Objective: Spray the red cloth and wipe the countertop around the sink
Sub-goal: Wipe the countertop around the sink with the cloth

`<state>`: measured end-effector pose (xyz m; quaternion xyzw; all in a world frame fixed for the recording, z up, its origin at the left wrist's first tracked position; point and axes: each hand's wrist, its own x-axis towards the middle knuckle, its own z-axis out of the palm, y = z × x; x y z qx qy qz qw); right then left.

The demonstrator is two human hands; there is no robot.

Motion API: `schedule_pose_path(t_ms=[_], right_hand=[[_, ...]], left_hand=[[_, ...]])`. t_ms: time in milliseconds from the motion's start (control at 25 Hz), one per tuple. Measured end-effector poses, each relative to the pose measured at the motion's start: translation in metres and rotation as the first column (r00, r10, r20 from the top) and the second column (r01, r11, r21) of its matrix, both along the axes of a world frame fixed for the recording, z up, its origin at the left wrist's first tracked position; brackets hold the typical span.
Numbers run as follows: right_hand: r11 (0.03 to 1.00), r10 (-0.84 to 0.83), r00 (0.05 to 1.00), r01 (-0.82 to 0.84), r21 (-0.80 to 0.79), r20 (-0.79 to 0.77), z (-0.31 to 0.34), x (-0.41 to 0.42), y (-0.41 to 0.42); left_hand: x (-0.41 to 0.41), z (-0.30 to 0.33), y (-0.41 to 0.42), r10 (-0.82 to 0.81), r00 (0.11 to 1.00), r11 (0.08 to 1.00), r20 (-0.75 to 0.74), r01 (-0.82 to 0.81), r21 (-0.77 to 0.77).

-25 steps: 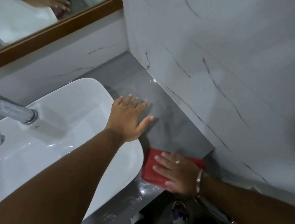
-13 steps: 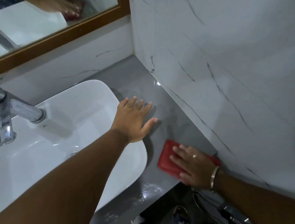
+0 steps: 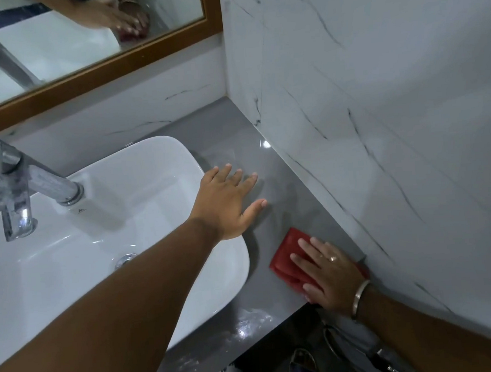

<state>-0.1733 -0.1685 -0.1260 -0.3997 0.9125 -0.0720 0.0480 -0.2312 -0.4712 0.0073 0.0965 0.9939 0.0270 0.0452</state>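
Note:
The red cloth (image 3: pixel 286 259) lies flat on the grey countertop (image 3: pixel 296 208), to the right of the white sink (image 3: pixel 122 201) and near the front edge. My right hand (image 3: pixel 330 273) presses down on the cloth with flat fingers and covers its near half. My left hand (image 3: pixel 228 202) rests palm down on the sink's right rim, its spread fingers reaching over the countertop. No spray bottle is in view.
A marble wall (image 3: pixel 382 145) closes off the countertop on the right. A chrome tap (image 3: pixel 18 186) stands at the sink's left, with a wood-framed mirror (image 3: pixel 97 71) behind it. Wet streaks (image 3: pixel 249 323) shine on the counter's front edge. A chrome hose (image 3: pixel 368 349) hangs below.
My right hand has slid the red cloth away from me and to the right, from the front edge toward the wall. My left hand stays on the sink rim.

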Motion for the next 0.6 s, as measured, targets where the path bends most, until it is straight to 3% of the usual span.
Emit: schedule_pose_path(t_ms=[160, 400, 600], right_hand=[[0.987, -0.153, 0.987, 0.151, 0.047, 0.048, 0.006, -0.028, -0.026], [0.990, -0.129, 0.991, 0.127, 0.057, 0.038, -0.005, -0.031, -0.018], [0.980, -0.159, 0.987, 0.153, 0.127, 0.036, 0.006, -0.025, -0.024]], left_hand=[[-0.001, -0.002, -0.002, -0.001, 1.000, 1.000, -0.012, 0.001, 0.008], [0.003, -0.005, -0.001, -0.023, 0.998, 0.997, -0.051, 0.027, 0.075], [0.009, 0.005, 0.010, 0.087, 0.996, 0.989, -0.007, -0.088, -0.116]])
